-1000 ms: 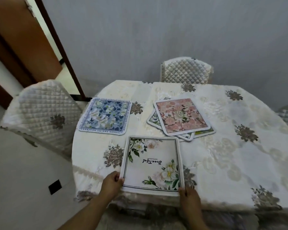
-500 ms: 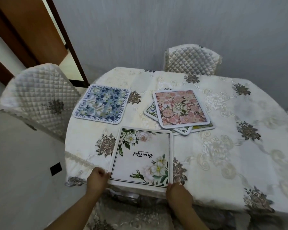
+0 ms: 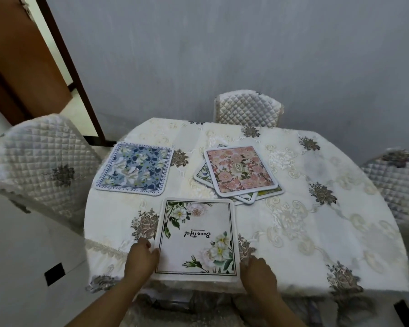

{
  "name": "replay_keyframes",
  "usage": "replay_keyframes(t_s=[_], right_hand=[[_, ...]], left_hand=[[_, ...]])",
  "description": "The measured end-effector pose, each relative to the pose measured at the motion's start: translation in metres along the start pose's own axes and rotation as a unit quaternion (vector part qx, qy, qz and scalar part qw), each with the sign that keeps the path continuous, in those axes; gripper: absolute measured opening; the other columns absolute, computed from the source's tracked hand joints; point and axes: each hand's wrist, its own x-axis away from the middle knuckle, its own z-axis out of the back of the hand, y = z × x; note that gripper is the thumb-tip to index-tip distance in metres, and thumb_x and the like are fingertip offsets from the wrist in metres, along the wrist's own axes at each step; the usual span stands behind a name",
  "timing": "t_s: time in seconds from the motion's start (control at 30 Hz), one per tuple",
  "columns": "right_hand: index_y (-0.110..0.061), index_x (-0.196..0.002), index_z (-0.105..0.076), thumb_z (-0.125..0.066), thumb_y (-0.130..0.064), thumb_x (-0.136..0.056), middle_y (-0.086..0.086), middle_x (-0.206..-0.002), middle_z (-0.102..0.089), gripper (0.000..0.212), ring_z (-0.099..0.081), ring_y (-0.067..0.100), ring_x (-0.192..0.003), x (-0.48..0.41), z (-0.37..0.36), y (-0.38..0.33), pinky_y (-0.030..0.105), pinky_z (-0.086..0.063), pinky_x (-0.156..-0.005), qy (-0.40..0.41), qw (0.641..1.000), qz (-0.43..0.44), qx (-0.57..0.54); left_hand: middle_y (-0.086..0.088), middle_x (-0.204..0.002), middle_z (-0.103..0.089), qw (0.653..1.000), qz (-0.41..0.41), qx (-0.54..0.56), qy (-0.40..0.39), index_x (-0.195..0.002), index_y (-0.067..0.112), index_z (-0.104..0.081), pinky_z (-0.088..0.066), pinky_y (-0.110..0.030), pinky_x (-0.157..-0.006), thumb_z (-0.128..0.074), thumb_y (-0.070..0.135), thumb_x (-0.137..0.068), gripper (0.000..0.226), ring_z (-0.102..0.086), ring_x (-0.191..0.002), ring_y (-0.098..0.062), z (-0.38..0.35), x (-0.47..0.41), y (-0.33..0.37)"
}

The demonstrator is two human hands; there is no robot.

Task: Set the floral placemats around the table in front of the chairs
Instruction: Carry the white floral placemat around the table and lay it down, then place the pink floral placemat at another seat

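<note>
A white placemat (image 3: pixel 198 234) with green leaves, white flowers and script lettering lies flat at the table's near edge. My left hand (image 3: pixel 141 257) holds its near left corner, and my right hand (image 3: pixel 257 271) holds its near right corner. A blue floral placemat (image 3: pixel 134 169) lies on the left side of the table in front of the left chair (image 3: pixel 37 171). In the middle, a pink floral placemat (image 3: pixel 240 170) tops a small stack of other mats (image 3: pixel 248 197), of which only edges show.
The table (image 3: pixel 316 220) wears a cream embroidered cloth. Quilted chairs stand at the far side (image 3: pixel 248 107) and at the right edge (image 3: pixel 397 182). A grey wall is close behind, and a brown door frame (image 3: pixel 64 67) rises at the left.
The view has tilted up and pulled back, so the table sits lower in the frame. Both hands stay on the white placemat's near corners; the mat itself has hardly shifted on the cloth.
</note>
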Motion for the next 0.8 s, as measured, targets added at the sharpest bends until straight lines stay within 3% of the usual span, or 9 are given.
replay_keyframes(t_s=[0.13,0.3,0.4,0.57,0.8], right_hand=[[-0.012,-0.112,-0.055,-0.043,-0.041,-0.096,0.013,-0.112,-0.060,0.036,-0.061,0.030,-0.103,0.011,0.045,-0.002,0.034,-0.049,-0.082,0.046,0.999,-0.005,-0.016],[-0.008,-0.110,-0.055,-0.043,-0.040,-0.098,0.014,-0.109,-0.060,0.036,-0.060,0.031,-0.097,0.015,0.101,0.013,0.033,-0.043,-0.070,0.099,0.994,-0.023,-0.038],[-0.008,-0.106,-0.055,-0.044,-0.039,-0.097,0.014,-0.107,-0.061,0.034,-0.060,0.032,-0.096,0.006,0.126,0.031,0.032,-0.041,-0.068,0.110,0.992,-0.036,-0.050],[-0.006,-0.097,-0.058,-0.049,-0.034,-0.093,0.017,-0.106,-0.065,0.029,-0.060,0.034,-0.103,-0.043,0.152,0.056,0.034,-0.042,-0.073,0.126,0.989,-0.034,-0.062],[-0.008,-0.084,-0.056,-0.056,-0.032,-0.090,0.008,-0.086,-0.057,0.025,-0.060,0.033,-0.097,-0.177,0.167,0.094,0.030,-0.037,-0.071,0.052,0.985,-0.009,-0.163]], left_hand=[[-0.009,-0.076,-0.061,0.998,-0.064,0.029,0.001,-0.081,0.009,-0.054,-0.044,-0.034,-0.064,-0.065,0.021,-0.084,0.016,-0.057,-0.072,-0.025,0.031,-0.014,0.042],[0.002,-0.072,-0.057,0.992,-0.095,0.074,-0.025,-0.085,0.017,-0.054,-0.036,-0.023,-0.052,-0.065,0.029,-0.085,0.016,-0.051,-0.064,-0.009,0.050,-0.028,0.093],[0.000,-0.078,-0.058,0.991,-0.109,0.070,-0.036,-0.090,0.015,-0.057,-0.036,-0.029,-0.056,-0.066,0.032,-0.086,0.019,-0.052,-0.069,-0.015,0.051,-0.034,0.118],[-0.006,-0.078,-0.061,0.991,-0.093,0.080,-0.044,-0.086,0.014,-0.055,-0.040,-0.031,-0.059,-0.065,0.031,-0.087,0.019,-0.059,-0.072,-0.024,0.034,-0.050,0.153],[-0.014,-0.082,-0.065,0.997,-0.013,0.060,-0.047,-0.088,0.008,-0.057,-0.042,-0.031,-0.060,-0.063,0.030,-0.088,0.023,-0.059,-0.071,-0.028,-0.038,-0.103,0.196]])
